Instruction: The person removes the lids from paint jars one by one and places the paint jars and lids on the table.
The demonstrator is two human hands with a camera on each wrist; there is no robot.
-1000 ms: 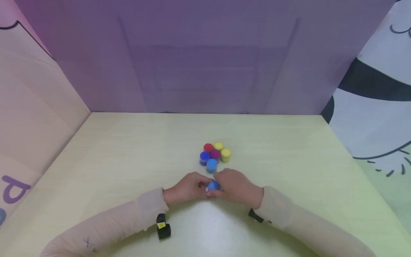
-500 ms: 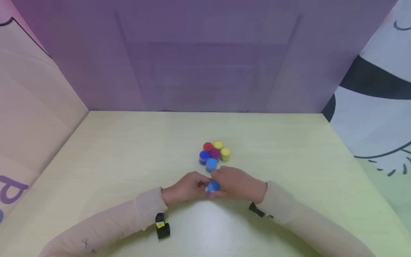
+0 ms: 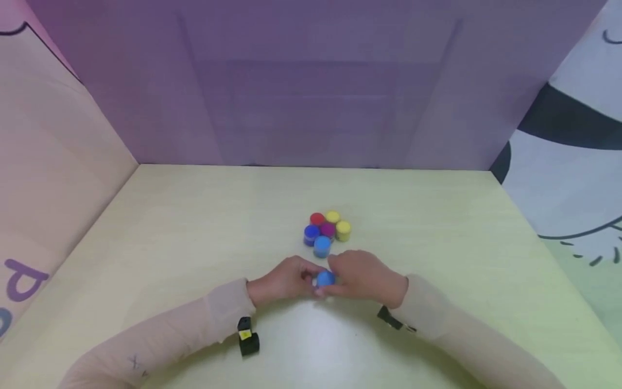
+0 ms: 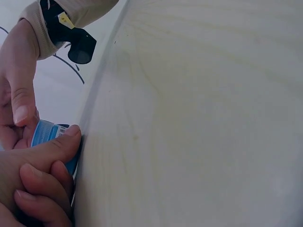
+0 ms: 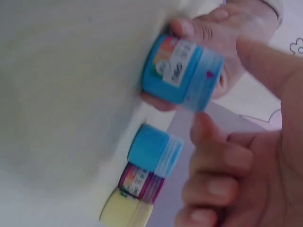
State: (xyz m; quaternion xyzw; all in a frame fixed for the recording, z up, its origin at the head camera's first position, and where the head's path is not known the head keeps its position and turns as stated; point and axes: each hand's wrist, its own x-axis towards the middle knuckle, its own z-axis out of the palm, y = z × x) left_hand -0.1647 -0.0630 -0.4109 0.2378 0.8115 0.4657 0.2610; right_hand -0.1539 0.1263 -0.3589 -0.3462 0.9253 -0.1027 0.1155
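Note:
A small blue paint jar [image 3: 325, 279] is between my two hands, in front of the other jars. It has a labelled blue body and a paler translucent top in the right wrist view. My left hand [image 3: 285, 280] grips the body, with the thumb on one side. Around the top, the thumb and forefinger of my right hand [image 3: 366, 274] are bent, and the forefinger tip is at its edge in the right wrist view. The other right fingers are curled. Whether the jar touches the table is unclear.
Just beyond my hands, several paint jars stand close together: a light blue jar [image 3: 322, 247], a dark blue jar [image 3: 311, 235], a purple jar [image 3: 328, 230], a red jar [image 3: 317, 219] and yellow jars [image 3: 343, 230]. A purple wall [image 3: 311, 108] rises behind the pale table [image 3: 218, 216].
Both hands stay around the blue jar at nearly the same spot. The right fingers have shifted slightly about its top, of which more shows. The cluster of jars has not been rearranged.

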